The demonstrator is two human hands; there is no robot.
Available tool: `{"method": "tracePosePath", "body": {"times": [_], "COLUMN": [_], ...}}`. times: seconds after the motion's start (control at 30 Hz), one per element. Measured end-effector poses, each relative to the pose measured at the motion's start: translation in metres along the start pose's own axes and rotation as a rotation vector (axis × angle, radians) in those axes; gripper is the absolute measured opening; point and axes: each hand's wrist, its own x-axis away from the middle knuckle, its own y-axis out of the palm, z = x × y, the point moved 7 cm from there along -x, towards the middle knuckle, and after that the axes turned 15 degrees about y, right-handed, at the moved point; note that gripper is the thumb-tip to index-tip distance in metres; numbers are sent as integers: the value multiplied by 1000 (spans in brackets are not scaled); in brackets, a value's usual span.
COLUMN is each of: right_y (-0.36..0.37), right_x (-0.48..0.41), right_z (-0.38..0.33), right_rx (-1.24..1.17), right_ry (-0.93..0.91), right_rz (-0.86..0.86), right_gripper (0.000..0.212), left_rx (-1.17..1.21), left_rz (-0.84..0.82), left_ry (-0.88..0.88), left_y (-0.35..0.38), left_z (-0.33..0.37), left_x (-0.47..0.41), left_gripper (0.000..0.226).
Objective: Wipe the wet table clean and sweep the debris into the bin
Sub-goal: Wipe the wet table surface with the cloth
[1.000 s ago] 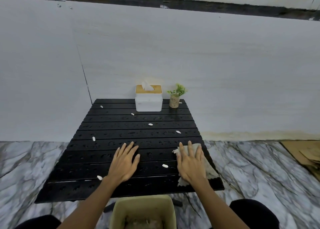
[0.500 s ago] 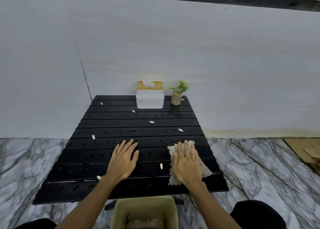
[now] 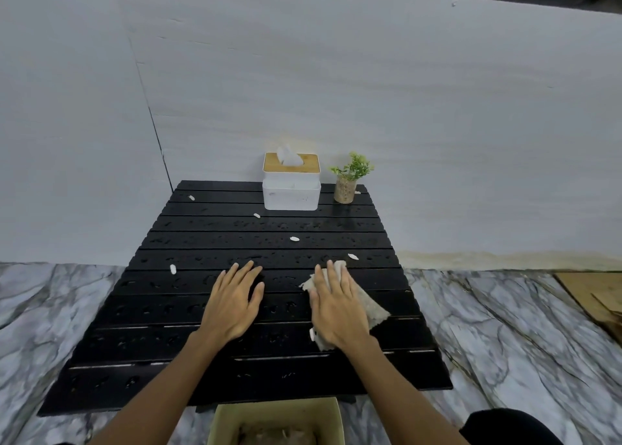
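- table [image 3: 134, 360] first: black and slatted, it lies right in front of you, beaded with water drops. your right hand [image 3: 338, 310] presses a beige cloth [image 3: 372, 306] flat on its near-right part, fingers straight and spread, not curled round anything.
- your left hand [image 3: 232, 305] rests flat on the slats beside it, fingers straight too, holding nothing, as it did a second ago.
- over the last second the cloth has slid left toward the middle. a white debris piece [image 3: 312, 334] that lay clear of it now touches its near-left edge. that looks like the sweep starting to gather, with most of the work left.
- further out, more white bits lie untouched: one on the left [image 3: 173, 269], one just beyond the cloth [image 3: 352, 256], one mid-table [image 3: 295, 239], others near the far edge.
- the bin [image 3: 223, 417] stands below the near edge, between your arms, so gathered bits likely need pulling toward you.
- a tissue box [image 3: 291, 195] and a small potted plant [image 3: 346, 188] stand at the far edge. you would have to wipe round them.
- gaps between the slats could swallow small pieces.
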Motion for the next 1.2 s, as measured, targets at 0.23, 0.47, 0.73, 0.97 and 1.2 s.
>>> {"method": "tracePosePath", "body": {"times": [0.23,0.47,0.73,0.97,1.2], "right_y": [-11,-18,0,0,-18], "right_x": [5,-79,-82,-67,-118], "right_z": [77,87,-18,24,95], "right_rx": [-4,-57,-33,-114,-41], "right_ry": [320,419,-95,124,417], "right_rz": [49,35,-46,62,38], "right_gripper": [66,63,58,61,67], "left_rx": [2,-44,-56,-51,-44], "left_rz": [20,16,10,15,10], "left_ry": [-13,-5,-3,0,-27], "left_y": [-1,-1,1,-4,-3], "left_z": [-8,-21,-32,-31,-42], "left_x": [-13,-23,-29,-31,-46], "left_gripper": [78,75,71,72,74]}}
